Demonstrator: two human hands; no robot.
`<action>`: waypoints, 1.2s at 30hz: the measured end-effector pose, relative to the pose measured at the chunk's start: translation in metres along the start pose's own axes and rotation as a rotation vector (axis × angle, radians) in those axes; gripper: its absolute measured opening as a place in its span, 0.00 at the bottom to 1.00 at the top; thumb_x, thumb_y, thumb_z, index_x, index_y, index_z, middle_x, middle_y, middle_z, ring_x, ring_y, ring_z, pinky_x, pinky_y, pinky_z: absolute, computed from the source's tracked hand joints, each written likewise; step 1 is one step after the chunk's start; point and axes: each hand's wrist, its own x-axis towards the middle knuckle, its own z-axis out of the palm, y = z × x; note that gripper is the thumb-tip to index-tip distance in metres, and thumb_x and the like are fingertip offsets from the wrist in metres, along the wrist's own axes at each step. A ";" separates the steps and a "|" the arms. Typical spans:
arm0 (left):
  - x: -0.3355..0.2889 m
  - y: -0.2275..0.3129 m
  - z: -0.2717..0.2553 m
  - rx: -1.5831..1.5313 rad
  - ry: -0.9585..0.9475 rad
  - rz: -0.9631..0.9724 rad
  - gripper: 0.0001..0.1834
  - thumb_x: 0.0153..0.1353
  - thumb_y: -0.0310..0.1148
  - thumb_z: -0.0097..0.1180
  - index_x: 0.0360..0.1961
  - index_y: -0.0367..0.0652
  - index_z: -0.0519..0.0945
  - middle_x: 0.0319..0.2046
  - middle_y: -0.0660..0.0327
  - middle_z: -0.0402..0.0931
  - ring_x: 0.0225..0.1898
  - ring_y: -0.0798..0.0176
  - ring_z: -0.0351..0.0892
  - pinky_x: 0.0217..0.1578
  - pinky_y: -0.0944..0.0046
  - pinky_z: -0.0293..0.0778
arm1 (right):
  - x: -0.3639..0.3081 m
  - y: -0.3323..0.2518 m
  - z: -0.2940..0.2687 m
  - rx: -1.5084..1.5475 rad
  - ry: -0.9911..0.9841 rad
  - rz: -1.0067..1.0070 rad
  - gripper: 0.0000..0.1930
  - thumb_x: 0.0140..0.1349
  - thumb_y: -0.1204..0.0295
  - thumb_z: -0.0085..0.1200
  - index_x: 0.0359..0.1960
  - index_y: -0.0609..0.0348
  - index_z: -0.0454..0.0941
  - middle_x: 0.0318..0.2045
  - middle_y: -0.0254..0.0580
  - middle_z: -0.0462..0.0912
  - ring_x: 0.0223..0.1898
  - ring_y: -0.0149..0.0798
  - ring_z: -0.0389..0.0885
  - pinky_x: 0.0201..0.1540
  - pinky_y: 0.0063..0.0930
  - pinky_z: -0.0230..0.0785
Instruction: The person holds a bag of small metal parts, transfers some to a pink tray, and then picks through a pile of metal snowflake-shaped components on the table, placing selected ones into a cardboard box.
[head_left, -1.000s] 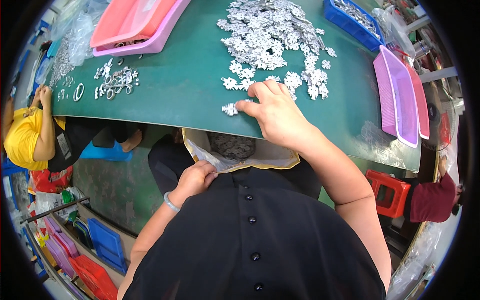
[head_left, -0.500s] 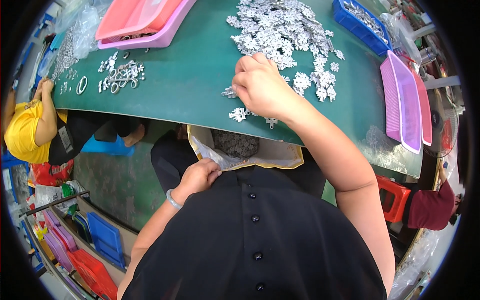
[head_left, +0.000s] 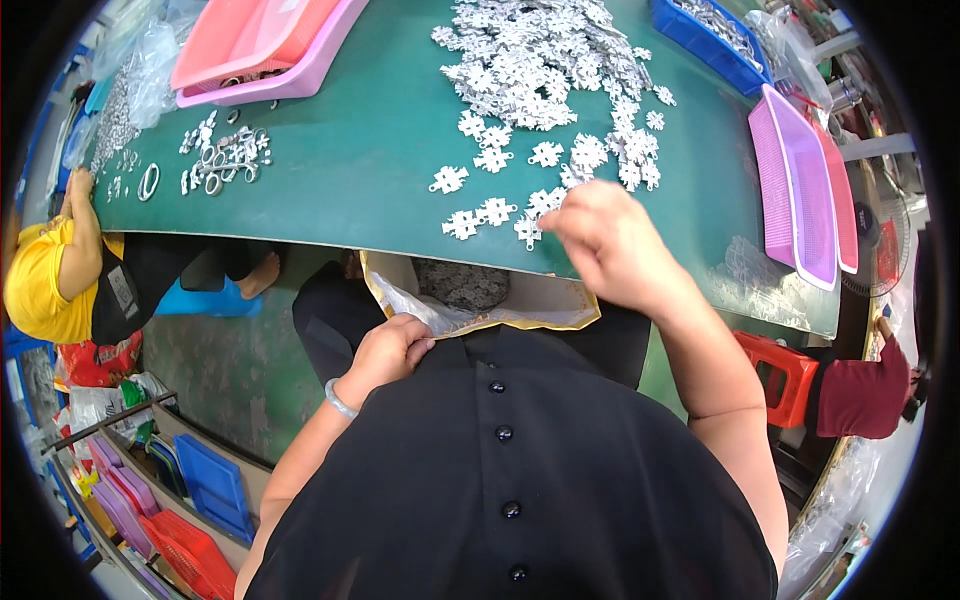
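Observation:
Below the table edge, my left hand (head_left: 388,352) is closed on the rim of an open sack (head_left: 560,318) lying across my lap. The sack is pale inside with a yellow edge, and a mass of small grey pieces (head_left: 462,284) shows in it. My right hand (head_left: 612,245) hovers at the table's near edge with its fingers curled. What it holds, if anything, is hidden under the fingers. Just left of its fingertips lie a few loose flower-shaped metal pieces (head_left: 494,211). Farther back spreads a large pile of the same silvery pieces (head_left: 540,65).
Pink baskets (head_left: 275,88) stand at the far left of the green table (head_left: 340,150), near small rings and metal parts (head_left: 225,160). To the right are a blue bin (head_left: 715,45) and a purple basket (head_left: 795,185). A person in yellow (head_left: 55,265) sits at left.
My right hand has moved right and closer to me, uncovering several loose pieces. My left hand keeps its hold on the sack's rim. The whole view has shifted slightly.

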 end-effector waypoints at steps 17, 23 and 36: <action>0.001 0.006 -0.001 0.030 0.021 0.027 0.05 0.52 0.25 0.62 0.30 0.39 0.78 0.28 0.54 0.76 0.33 0.48 0.77 0.33 0.57 0.74 | -0.011 0.007 0.014 -0.175 0.170 0.125 0.08 0.51 0.76 0.58 0.34 0.57 0.78 0.26 0.39 0.72 0.33 0.45 0.73 0.37 0.37 0.65; 0.001 0.003 0.000 0.034 0.015 0.013 0.05 0.53 0.28 0.61 0.31 0.42 0.79 0.30 0.57 0.76 0.34 0.49 0.78 0.35 0.56 0.75 | -0.002 0.012 0.015 -0.190 0.174 0.054 0.05 0.53 0.75 0.55 0.32 0.56 0.80 0.25 0.37 0.71 0.32 0.42 0.72 0.35 0.35 0.64; 0.001 0.006 0.000 0.027 0.020 0.011 0.04 0.53 0.27 0.61 0.31 0.41 0.80 0.30 0.56 0.77 0.34 0.49 0.78 0.35 0.56 0.75 | -0.028 0.005 -0.001 0.144 0.096 0.430 0.08 0.58 0.80 0.50 0.38 0.64 0.79 0.32 0.49 0.79 0.34 0.47 0.80 0.38 0.33 0.71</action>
